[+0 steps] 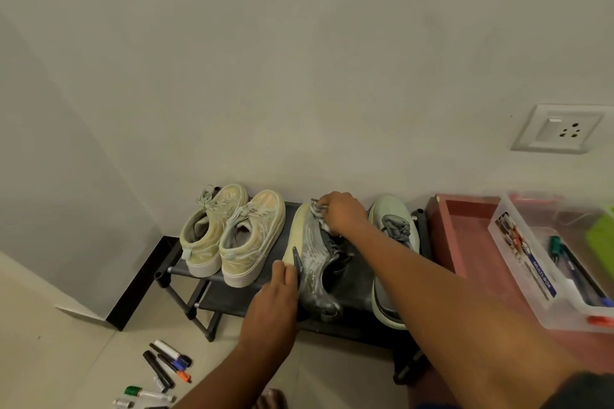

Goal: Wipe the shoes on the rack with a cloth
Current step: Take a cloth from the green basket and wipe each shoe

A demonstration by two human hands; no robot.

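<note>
The grey shoe (315,262) lies tipped on its side on the top shelf of the rack (186,271), sole edge toward nine o'clock, toe toward the wall at twelve. The right hand (344,212) is bunched over its toe with the fingers curled round a crumpled cloth (318,209), pressing it onto the upper; only a bit of the cloth shows past the knuckles. The left hand (275,292) steadies the shoe from the seven o'clock side, fingers fairly straight and laid against the sole edge. Whether the thumb hooks round anything I cannot tell from here.

At three o'clock of that shoe, just beside it, sits its mate (393,242), upright and partly hidden under the right forearm. At nine o'clock stands a pair of yellow sneakers (232,236), side by side, heels toward the person.

As for progress, I would judge the job is somewhere in the middle: one shoe is under the cloth at its toe, and nothing in view says which of the other three are already done. The mate and the yellow pair may well remain.

Further out, markers (166,365) lie scattered on the floor at seven o'clock. At three o'clock is a red tray (442,229) with a clear box (531,276) of pens on it, and a wall socket (561,128) sits at two o'clock.
</note>
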